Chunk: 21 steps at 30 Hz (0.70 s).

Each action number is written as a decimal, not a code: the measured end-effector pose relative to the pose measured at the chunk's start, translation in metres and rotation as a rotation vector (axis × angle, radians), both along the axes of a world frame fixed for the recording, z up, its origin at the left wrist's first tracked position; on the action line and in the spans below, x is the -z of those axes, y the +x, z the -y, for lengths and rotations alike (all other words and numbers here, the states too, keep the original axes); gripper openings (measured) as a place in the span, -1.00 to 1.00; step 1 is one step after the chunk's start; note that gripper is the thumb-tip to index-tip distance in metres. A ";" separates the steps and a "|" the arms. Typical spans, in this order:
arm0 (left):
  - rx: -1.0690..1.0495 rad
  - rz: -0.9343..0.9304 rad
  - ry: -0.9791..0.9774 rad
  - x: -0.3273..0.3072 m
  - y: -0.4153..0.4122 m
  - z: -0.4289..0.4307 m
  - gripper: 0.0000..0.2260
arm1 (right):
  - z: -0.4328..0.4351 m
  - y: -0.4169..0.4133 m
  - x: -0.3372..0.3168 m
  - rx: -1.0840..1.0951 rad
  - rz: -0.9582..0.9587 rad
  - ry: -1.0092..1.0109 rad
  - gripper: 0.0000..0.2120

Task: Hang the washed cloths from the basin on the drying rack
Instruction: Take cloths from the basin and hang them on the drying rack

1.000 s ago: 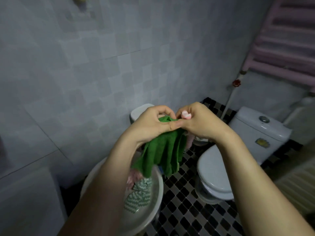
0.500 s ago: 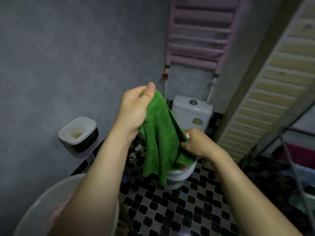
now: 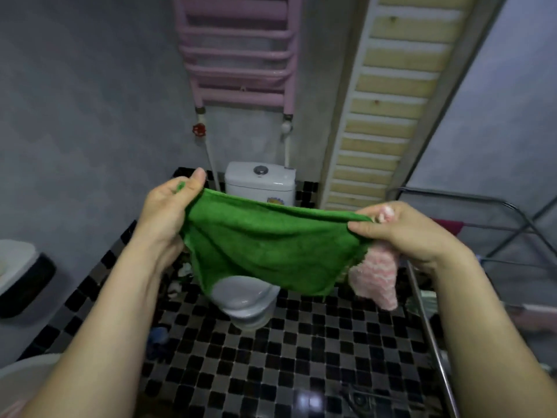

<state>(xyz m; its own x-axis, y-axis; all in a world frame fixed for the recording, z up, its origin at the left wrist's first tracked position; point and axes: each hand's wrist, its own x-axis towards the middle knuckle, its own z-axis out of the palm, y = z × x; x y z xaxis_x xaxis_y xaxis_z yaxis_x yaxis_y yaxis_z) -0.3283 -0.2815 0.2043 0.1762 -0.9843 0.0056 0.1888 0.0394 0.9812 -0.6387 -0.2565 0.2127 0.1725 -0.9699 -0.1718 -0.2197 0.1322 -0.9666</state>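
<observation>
**Green cloth stretched between my two hands**

I hold the green cloth (image 3: 271,248) spread out in front of me, well above the floor, its top edge pulled into a nearly straight line from one hand to the other. My left hand (image 3: 168,212) grasps the left corner: the thumb lies on top, the other fingers (image 3: 156,233) are curled underneath, and a scrap of green shows inside the fist. My right hand (image 3: 404,233) pinches the right corner, with the fingers pointing back toward the cloth. That same hand also clutches a pink cloth (image 3: 376,279), which is bunched in the palm and hangs below the wrist, just beside the green one. The body of the green cloth sags between my hands, and its lower hem hangs in front of the toilet (image 3: 259,182), covering part of the seat.

The drying rack (image 3: 452,195) stands to my right, its metal tubes running along the right edge of the view, apart from the cloth. Something dark red (image 3: 446,226) is draped on one of its rails, just past my right hand. The basin (image 3: 27,372) shows only as a pale curved rim in the lower left corner, largely hidden by my left forearm.

A pink radiator rail (image 3: 241,55) is mounted on the wall above the toilet, with a red valve (image 3: 199,130) on the pipe below it. A slatted panel (image 3: 391,101) leans at the right. A bin (image 3: 18,276) sits on the left. The floor (image 3: 301,357) is black and grey checked tile.
</observation>
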 end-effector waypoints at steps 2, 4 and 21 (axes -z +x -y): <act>0.128 0.028 0.002 0.003 -0.021 -0.001 -0.84 | -0.009 -0.008 0.005 0.085 0.228 0.004 -0.71; 0.321 0.147 0.001 0.003 -0.044 -0.004 -0.92 | -0.019 -0.011 0.008 0.102 0.427 0.009 -0.75; 0.827 0.328 -0.203 -0.001 -0.156 -0.113 -0.78 | -0.177 0.005 0.014 0.490 0.554 -0.142 -0.72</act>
<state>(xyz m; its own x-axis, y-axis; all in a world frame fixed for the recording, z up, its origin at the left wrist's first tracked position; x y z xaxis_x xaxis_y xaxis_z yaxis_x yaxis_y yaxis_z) -0.4846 -0.1683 0.2054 -0.6261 -0.7708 0.1183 -0.0533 0.1936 0.9796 -0.6337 -0.0792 0.1987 -0.2601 -0.9641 -0.0530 0.3558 -0.0447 -0.9335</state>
